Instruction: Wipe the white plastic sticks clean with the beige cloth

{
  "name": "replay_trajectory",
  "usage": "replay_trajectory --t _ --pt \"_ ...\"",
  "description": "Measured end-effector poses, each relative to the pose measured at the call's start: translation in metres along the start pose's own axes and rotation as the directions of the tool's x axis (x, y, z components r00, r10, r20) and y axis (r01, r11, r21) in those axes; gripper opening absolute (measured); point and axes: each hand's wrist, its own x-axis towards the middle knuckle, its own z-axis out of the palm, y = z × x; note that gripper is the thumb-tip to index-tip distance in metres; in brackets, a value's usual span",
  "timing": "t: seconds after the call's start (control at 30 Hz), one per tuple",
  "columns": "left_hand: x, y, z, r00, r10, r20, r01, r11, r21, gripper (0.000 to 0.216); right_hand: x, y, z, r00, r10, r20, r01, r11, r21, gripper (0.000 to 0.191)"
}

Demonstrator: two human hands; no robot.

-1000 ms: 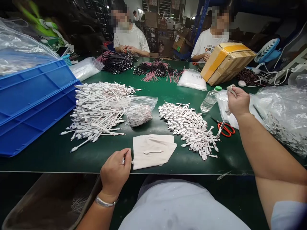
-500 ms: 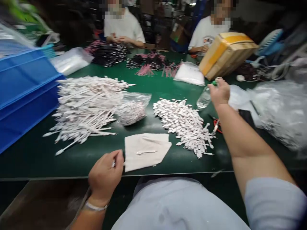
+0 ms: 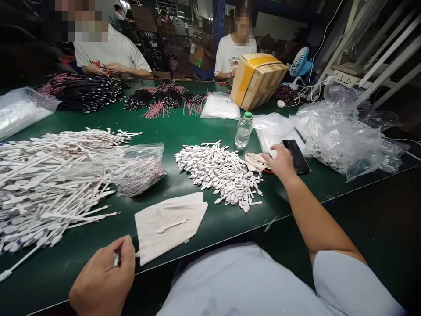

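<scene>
At the lower left my left hand (image 3: 103, 274) is closed, with a small silvery bit showing between its thumb and fingers. Beside its fingertips lies a cream cloth (image 3: 153, 248), carrying one short white cable (image 3: 171, 226). My right hand (image 3: 282, 163) reaches out to the right with curled fingers. Something white shows among them, too small to name. Its fingertips are close to a crumpled beige cloth (image 3: 254, 162) partly over red-handled pliers or scissors (image 3: 268, 171); whether they touch the cloth is unclear. A heap of short white cables (image 3: 213, 171) lies between the hands.
A capped plastic bottle (image 3: 242, 135) stands upright behind the heap. A dark phone (image 3: 297, 159), plastic bags (image 3: 342, 136) and a taped carton (image 3: 261, 83) occupy the right. More white cables (image 3: 49, 184) and a filled clear bag (image 3: 140, 175) lie left. Two people sit opposite.
My right hand has let go of the bottle, which was tilted and now stands upright. The beige cloth now lies by the red handles. The view has swung right.
</scene>
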Motion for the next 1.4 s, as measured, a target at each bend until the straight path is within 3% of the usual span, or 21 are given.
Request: replay_trajectory --t 0.07,0.13,0.23,0.47,0.53,0.63,0.73,0.87,1.13,1.4 --pt "0.002 0.001 -0.001 1.0 0.0 0.001 0.0 1.0 -0.009 0.007 -0.01 0.038 -0.01 0.967 0.226 -0.119 -0.24 0.963 -0.123 0.069" --pt "0.003 0.002 -0.001 1.0 0.001 -0.002 -0.001 1.0 0.001 0.009 -0.015 0.072 -0.018 0.906 0.422 -0.028 -0.421 0.892 -0.165 0.094" --pt "0.003 0.003 -0.002 1.0 0.011 -0.018 -0.01 1.0 0.017 0.011 -0.017 0.098 -0.018 0.854 0.518 0.052 -0.501 0.844 -0.193 0.105" --pt "-0.001 -0.001 0.008 0.988 0.083 -0.132 -0.075 0.995 0.066 0.019 -0.01 0.064 0.003 0.935 0.338 -0.107 -0.354 0.867 -0.352 0.111" --pt "-0.001 -0.002 0.01 0.984 0.088 -0.153 -0.078 0.995 0.069 0.023 -0.007 0.055 0.006 0.943 0.32 -0.088 -0.33 0.872 -0.362 0.112" --pt "0.0 -0.002 0.009 0.983 0.094 -0.158 -0.085 0.994 0.066 0.025 -0.006 0.05 0.005 0.919 0.394 0.015 -0.373 0.882 -0.289 0.115" --pt "0.001 0.0 0.006 0.985 0.104 -0.139 -0.096 0.993 0.065 0.026 -0.016 0.055 0.0 0.904 0.402 0.149 -0.377 0.911 -0.168 0.118" --pt "0.001 0.002 0.005 0.988 0.086 -0.128 -0.079 0.995 0.055 0.026 -0.041 0.078 -0.011 0.937 0.28 0.206 -0.252 0.956 -0.152 0.113" --pt "0.001 0.004 0.004 0.993 0.062 -0.1 -0.059 0.997 0.04 0.028 -0.055 0.101 -0.018 0.981 0.113 0.159 -0.074 0.97 -0.231 0.077" --pt "0.0 0.002 0.005 0.992 0.06 -0.111 -0.054 0.997 0.052 0.028 -0.054 0.105 -0.008 0.984 0.121 0.133 -0.084 0.964 -0.251 0.062"
